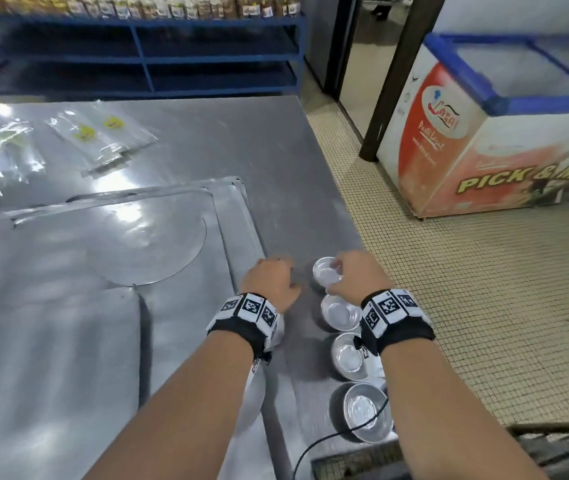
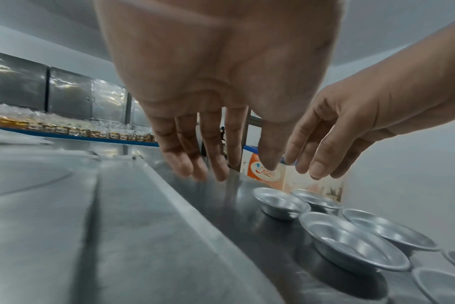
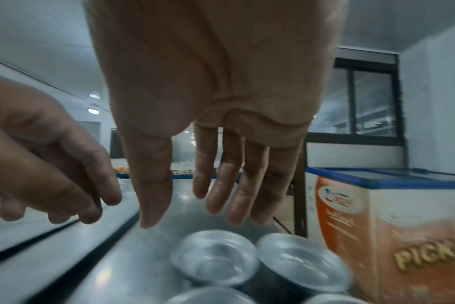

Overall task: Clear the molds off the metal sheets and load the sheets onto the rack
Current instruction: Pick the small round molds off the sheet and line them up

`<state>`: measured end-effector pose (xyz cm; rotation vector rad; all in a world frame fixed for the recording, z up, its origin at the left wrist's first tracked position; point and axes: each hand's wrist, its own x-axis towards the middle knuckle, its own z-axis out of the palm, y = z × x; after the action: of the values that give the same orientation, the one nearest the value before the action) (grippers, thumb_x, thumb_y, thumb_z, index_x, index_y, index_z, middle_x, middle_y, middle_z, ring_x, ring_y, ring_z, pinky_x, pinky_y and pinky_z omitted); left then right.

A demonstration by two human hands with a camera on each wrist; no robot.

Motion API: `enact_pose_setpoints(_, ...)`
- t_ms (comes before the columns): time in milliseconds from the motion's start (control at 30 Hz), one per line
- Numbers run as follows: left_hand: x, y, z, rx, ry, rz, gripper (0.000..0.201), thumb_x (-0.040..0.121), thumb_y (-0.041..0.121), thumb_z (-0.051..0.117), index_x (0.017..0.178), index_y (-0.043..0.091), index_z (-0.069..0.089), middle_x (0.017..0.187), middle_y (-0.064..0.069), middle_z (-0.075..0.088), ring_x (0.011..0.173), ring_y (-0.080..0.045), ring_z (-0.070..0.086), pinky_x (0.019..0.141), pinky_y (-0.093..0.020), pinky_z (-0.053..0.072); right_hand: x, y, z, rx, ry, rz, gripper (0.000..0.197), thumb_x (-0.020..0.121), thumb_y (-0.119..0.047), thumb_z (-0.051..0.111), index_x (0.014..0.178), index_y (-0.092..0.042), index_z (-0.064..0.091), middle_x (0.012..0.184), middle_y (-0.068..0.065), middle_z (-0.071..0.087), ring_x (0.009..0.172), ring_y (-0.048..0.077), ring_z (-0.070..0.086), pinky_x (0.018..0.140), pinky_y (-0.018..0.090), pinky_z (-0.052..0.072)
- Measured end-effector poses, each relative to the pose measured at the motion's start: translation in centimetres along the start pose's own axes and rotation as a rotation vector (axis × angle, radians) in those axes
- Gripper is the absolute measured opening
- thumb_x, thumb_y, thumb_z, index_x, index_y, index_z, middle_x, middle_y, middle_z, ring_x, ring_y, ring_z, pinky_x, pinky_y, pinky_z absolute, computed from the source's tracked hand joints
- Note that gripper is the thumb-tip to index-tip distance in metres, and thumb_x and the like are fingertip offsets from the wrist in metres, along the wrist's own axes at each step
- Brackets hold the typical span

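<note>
Both hands loose-fingered, holding nothing: right hand (image 1: 354, 273) just over the molds (image 1: 340, 311), left hand (image 1: 271, 280) beside them. Molds sit off the metal sheets (image 1: 120, 244), toward table edge. Next, I'd judge: grip sheet edges evenly, lift level

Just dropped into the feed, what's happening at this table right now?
A person is working at a steel table. Small round metal molds stand on the bare tabletop along its right edge, beside the flat metal sheets, which look bare of molds in the part that shows. The right hand hovers over the farthest molds with straight fingers, holding nothing. The left hand hangs empty between the sheets and the molds. The sheets lie on the table, not yet on any rack.
</note>
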<state>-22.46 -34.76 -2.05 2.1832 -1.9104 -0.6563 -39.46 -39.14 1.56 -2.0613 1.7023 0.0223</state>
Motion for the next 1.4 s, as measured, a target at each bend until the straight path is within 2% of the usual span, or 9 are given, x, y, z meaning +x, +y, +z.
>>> enact_pose_setpoints(67,-2.3,-2.1,-1.5,-0.003,-0.016,-0.055,0.036,0.085,0.036,0.058,0.116,0.02,0.062,0.112,-0.007,0.066,0.112,-0.03,0.058,0.092,-0.042,0.052,-1.3,-3.0,0.6,-0.048,-0.043,-0.064,0.035,0.076,-0.025,0.078,0.109,-0.019,0.068,0.107,0.003,0.069,0.103,0.022,0.065,0.089,0.034,0.053)
enact_pose_setpoints(233,-9.6,-9.0,-4.9,0.006,-0.097,-0.214,0.046,0.084,0.038,0.063,0.125,0.021,0.058,0.124,-0.005,0.061,0.115,-0.029,0.057,0.096,-0.039,0.049,-5.4,-11.5,3.1,-0.122,-0.173,-0.177,0.051,0.071,-0.023,0.083,0.12,-0.02,0.065,0.117,0.004,0.067,0.108,0.023,0.064,0.092,0.034,0.053)
enact_pose_setpoints(367,-16.0,-15.1,-7.3,-0.001,-0.073,-0.295,0.047,0.083,0.042,0.064,0.125,0.02,0.059,0.123,-0.003,0.062,0.113,-0.025,0.058,0.092,-0.035,0.049,-8.9,-18.0,6.2,-0.166,-0.25,-0.268,0.054,0.071,-0.022,0.086,0.121,-0.017,0.064,0.121,0.004,0.063,0.11,0.024,0.062,0.092,0.034,0.053)
enact_pose_setpoints(633,-31.2,-29.2,-10.9,-0.076,-0.013,-0.578,0.049,0.086,0.046,0.066,0.128,0.022,0.058,0.129,-0.002,0.058,0.116,-0.023,0.056,0.097,-0.038,0.048,-17.0,-33.6,14.6,-0.239,-0.36,-0.535,0.056,0.071,-0.026,0.088,0.121,-0.016,0.064,0.121,0.005,0.061,0.104,0.024,0.064,0.093,0.037,0.054)
enact_pose_setpoints(900,-43.9,-42.1,-12.3,-0.061,0.112,-0.819,0.053,0.085,0.046,0.065,0.132,0.023,0.054,0.132,-0.004,0.056,0.123,-0.025,0.051,0.101,-0.04,0.046,-23.2,-46.9,23.0,-0.315,-0.387,-0.739,0.051,0.08,-0.034,0.078,0.125,-0.016,0.063,0.122,0.004,0.064,0.107,0.024,0.064,0.092,0.038,0.054)
enact_pose_setpoints(1067,-48.2,-49.4,-13.0,0.037,0.243,-0.929,0.054,0.087,0.044,0.057,0.134,0.02,0.05,0.138,-0.01,0.047,0.128,-0.034,0.041,0.102,-0.043,0.042,-24.6,-53.6,27.6,-0.294,-0.365,-0.786,0.052,0.084,-0.036,0.071,0.129,-0.015,0.058,0.128,0.007,0.06,0.109,0.025,0.062,0.09,0.034,0.052)
enact_pose_setpoints(1200,-49.7,-54.8,-13.3,-0.001,0.384,-1.039,0.054,0.085,0.054,0.056,0.131,0.024,0.052,0.131,-0.01,0.05,0.123,-0.034,0.045,0.102,-0.042,0.041,-24.0,-57.9,30.9,-0.241,-0.321,-0.782,0.055,0.085,-0.032,0.071,0.132,-0.009,0.055,0.129,0.011,0.059,0.117,0.028,0.057,0.095,0.035,0.05)
enact_pose_setpoints(1267,-49.8,-56.8,-13.0,-0.037,0.385,-1.08,0.062,0.083,0.062,0.057,0.131,0.023,0.051,0.128,-0.012,0.05,0.121,-0.035,0.046,0.099,-0.043,0.043,-23.4,-59.4,32.6,-0.245,-0.291,-0.756,0.063,0.083,-0.034,0.071,0.137,-0.011,0.048,0.134,0.011,0.051,0.126,0.031,0.047,0.098,0.039,0.047)
enact_pose_setpoints(1400,-49.0,-58.8,-11.9,-0.075,0.353,-1.049,0.068,0.079,0.056,0.066,0.132,0.022,0.043,0.133,-0.011,0.044,0.128,-0.035,0.039,0.101,-0.044,0.041,-22.1,-61.3,34.8,-0.291,-0.236,-0.71,0.063,0.081,-0.041,0.07,0.132,-0.014,0.045,0.131,0.012,0.048,0.126,0.033,0.041,0.096,0.042,0.046)
